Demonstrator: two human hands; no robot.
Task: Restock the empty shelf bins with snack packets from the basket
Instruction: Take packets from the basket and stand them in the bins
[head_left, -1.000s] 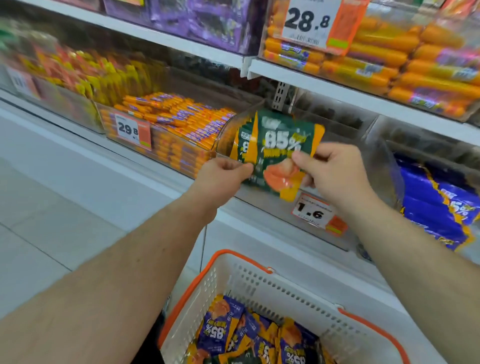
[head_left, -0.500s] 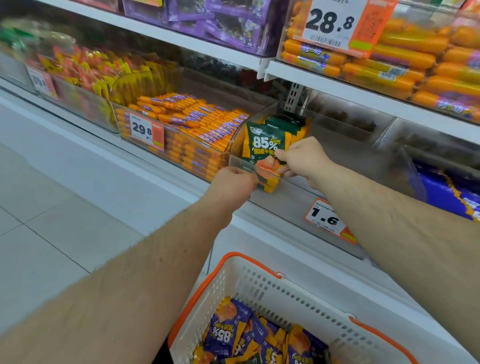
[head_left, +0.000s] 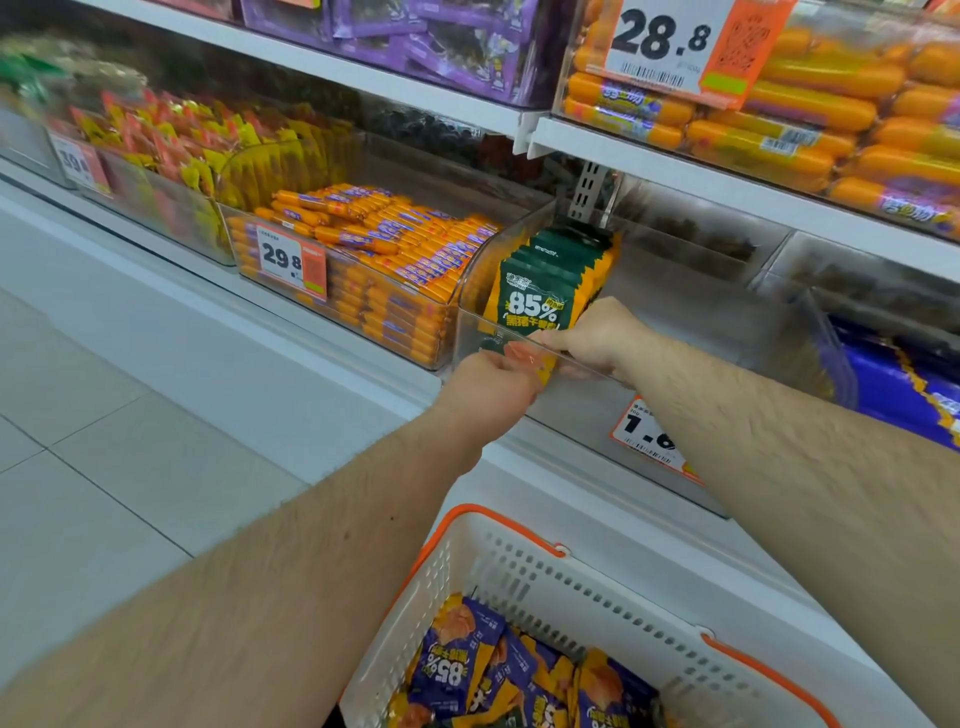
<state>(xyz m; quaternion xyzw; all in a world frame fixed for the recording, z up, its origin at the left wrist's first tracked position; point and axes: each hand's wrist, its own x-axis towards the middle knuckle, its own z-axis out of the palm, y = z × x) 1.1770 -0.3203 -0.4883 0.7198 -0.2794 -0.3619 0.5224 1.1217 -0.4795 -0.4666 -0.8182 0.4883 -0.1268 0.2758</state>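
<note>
A row of green and orange "85%" snack packets (head_left: 540, 291) stands upright at the left end of a clear plastic shelf bin (head_left: 675, 312). My right hand (head_left: 597, 338) reaches over the bin's front wall and grips the lower right of the front packets. My left hand (head_left: 488, 382) is at the bin's front edge, its fingers pinching the lower left of the same packets. Below, a white basket with an orange rim (head_left: 597, 587) holds several purple and orange "85%" packets (head_left: 462, 660).
A bin of orange sausage sticks (head_left: 384, 260) with a 29.8 tag sits left of the clear bin. Blue packets (head_left: 904, 384) fill the bin to the right. The upper shelf (head_left: 727, 176) carries large orange sausages. A 1.6 price tag (head_left: 647, 434) hangs on the bin front.
Both hands carried the green packets from above the bin's front down into its left end. They now stand against the left wall with the earlier packets.
</note>
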